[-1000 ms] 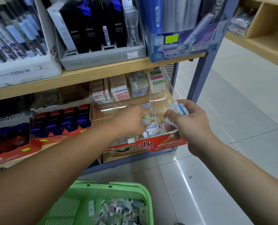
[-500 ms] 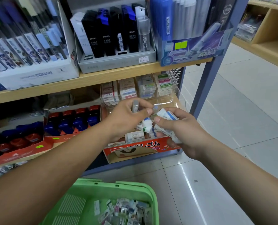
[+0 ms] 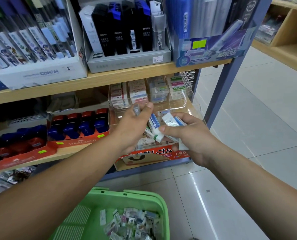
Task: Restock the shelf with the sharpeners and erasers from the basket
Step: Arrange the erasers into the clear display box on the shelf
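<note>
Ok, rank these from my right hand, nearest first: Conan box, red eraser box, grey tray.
1. Red eraser box, just under the right hand.
2. Grey tray, upper shelf, up and left.
3. Conan box, upper shelf, far left.

The lower wooden shelf (image 3: 69, 153) carries a clear eraser organiser (image 3: 179, 103) just behind the right hand (image 3: 192, 137) and its grip, with red Faber-Castell sharpener trays (image 3: 78, 141) to the left of it.

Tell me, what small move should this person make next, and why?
Probably carry the left hand forward and drop its small grey wrapped piece into the clear plastic shelf organiser. That piece is pinched right in front of the compartments, and the right hand grips a bunch of white blue-sleeved erasers to follow.
</note>
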